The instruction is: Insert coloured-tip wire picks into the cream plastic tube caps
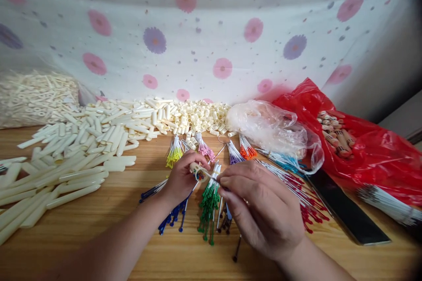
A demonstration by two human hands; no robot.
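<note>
My left hand [183, 181] is closed around a short cream slotted tube [195, 168], its open end facing right, with small coloured tips showing inside. Fingers and thumb of my right hand [263, 208] pinch a thin stick [211, 177] whose tip is at the tube's mouth; how far in it reaches, I cannot tell. Just below lie green-headed white sticks [209, 204], with blue-headed ones [173, 219] to the left and dark brown-headed ones [227, 223] partly hidden by my right hand. Yellow [174, 153], pink [205, 148], purple [234, 153] and orange [247, 148] bundles fan out behind.
Long cream barrels [75, 180] are heaped at left, slotted tubes [204, 116] at the back. A bag of small cream parts [36, 96] stands far left. At right are red-headed sticks [306, 197], a clear bag [263, 125], a red bag [379, 153] and a black flat bar [349, 210].
</note>
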